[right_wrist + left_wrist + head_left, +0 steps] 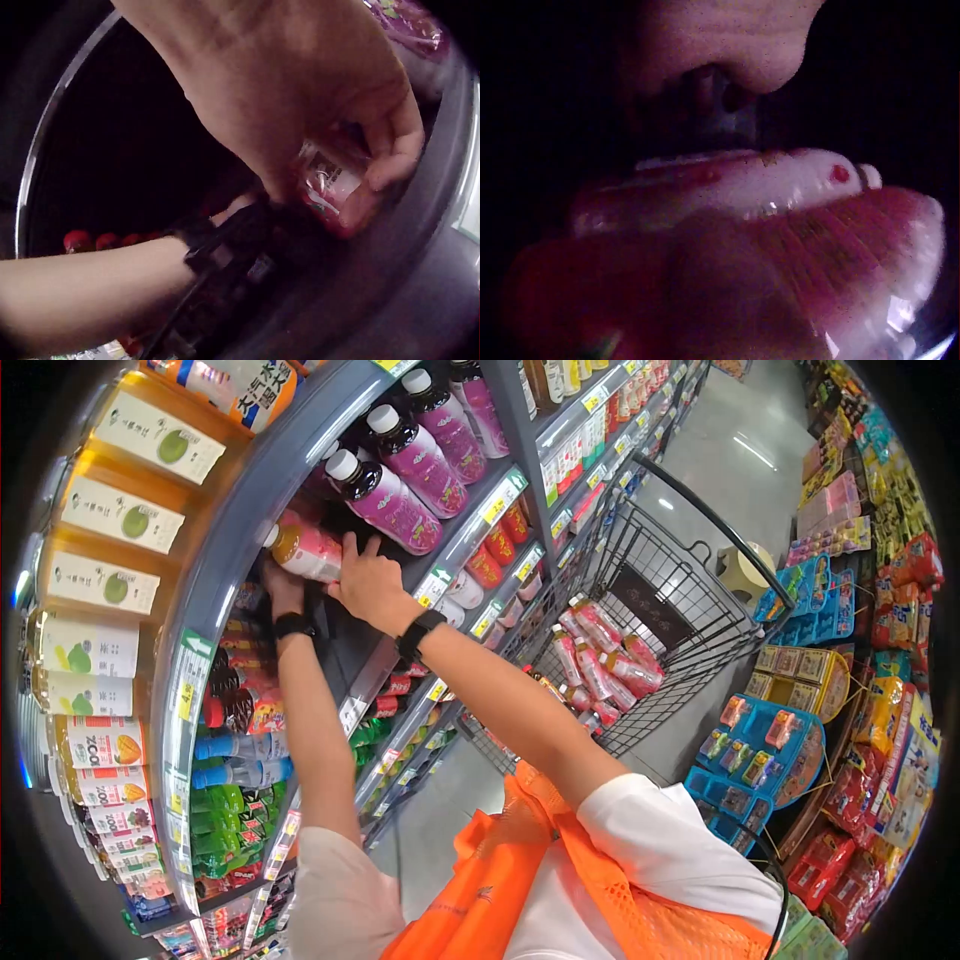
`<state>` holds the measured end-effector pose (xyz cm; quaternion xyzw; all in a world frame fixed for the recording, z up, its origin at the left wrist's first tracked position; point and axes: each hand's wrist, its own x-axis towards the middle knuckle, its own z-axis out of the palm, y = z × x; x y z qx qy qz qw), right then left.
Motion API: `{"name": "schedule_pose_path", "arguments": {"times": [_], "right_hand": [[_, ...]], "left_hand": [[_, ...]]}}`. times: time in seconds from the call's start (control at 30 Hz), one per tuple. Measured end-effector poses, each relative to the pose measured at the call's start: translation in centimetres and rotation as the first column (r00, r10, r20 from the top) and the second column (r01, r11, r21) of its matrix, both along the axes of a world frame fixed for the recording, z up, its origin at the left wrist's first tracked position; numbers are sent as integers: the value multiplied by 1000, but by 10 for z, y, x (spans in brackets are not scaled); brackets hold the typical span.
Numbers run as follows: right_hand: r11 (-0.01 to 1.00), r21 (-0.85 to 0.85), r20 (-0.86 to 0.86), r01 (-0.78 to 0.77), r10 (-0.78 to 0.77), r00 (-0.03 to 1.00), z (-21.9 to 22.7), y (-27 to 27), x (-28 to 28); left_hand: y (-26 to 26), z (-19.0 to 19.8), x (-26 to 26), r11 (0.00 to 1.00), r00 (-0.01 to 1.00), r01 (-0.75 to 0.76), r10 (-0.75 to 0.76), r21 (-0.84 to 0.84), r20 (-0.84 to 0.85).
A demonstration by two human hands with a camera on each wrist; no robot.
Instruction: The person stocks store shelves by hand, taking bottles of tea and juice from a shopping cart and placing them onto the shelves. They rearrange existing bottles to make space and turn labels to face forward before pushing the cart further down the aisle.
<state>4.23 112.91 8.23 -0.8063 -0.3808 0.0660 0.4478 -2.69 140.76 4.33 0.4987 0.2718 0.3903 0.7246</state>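
A pink-labelled bottle (306,550) with a white cap lies tilted at the front of a dark shelf. My right hand (372,588) grips its base end; in the right wrist view the fingers and thumb of that hand (300,97) curl round the bottle (334,180). Just below the bottle, my left hand (284,590) reaches into the shelf, its fingers hidden. The dark left wrist view shows part of a hand (727,45) above pink-and-white packaging (780,184); whether the left fingers hold anything is unclear.
Purple-labelled bottles (425,470) stand beside the right hand. A wire shopping cart (690,650) behind the right forearm holds several pink bottles (597,670). Large amber bottles line the left shelf (222,560). Hanging snack packs (860,790) and blue trays (765,745) are at the right.
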Motion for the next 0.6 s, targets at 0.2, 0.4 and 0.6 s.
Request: {"name": "schedule_pose_path", "arguments": {"times": [0.2, 0.4, 0.6], "right_hand": [[995, -68, 159, 67, -55, 986, -23, 64, 14], [963, -199, 59, -183, 198, 978, -28, 63, 32], [920, -55, 79, -387, 390, 917, 0, -36, 7]], "left_hand": [[-157, 41, -3, 991, 987, -100, 110, 94, -114], [-165, 54, 25, 840, 946, 157, 24, 520, -324], [-97, 15, 46, 715, 911, 240, 68, 657, -407]]}}
